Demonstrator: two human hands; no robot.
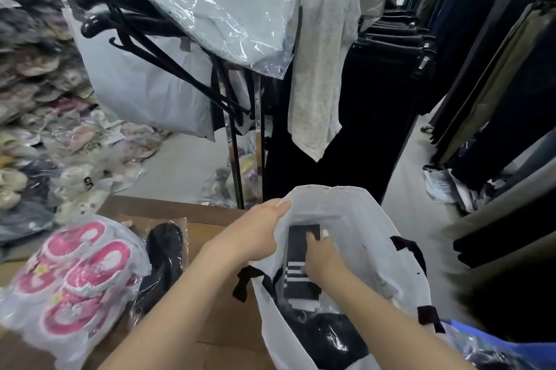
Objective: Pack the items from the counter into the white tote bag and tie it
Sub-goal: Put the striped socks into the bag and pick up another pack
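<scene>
The white tote bag (373,231) with black handles stands open at the right edge of the wooden counter (228,327). My left hand (255,231) grips the bag's left rim and holds the mouth open. My right hand (323,258) is inside the bag, fingers on a black item with white stripes (298,279) wrapped in clear plastic. More dark wrapped goods (328,336) lie lower in the bag. On the counter's left lie a clear pack of pink and white slippers (78,282) and a black item in clear plastic (165,255).
A metal clothes rack (258,134) stands beyond the counter with grey plastic-wrapped garments, black hangers and a grey towel. Racks of dark trousers (493,74) line the right. Heaps of bagged slippers (33,92) fill the left. A blue item in plastic (493,345) lies at bottom right.
</scene>
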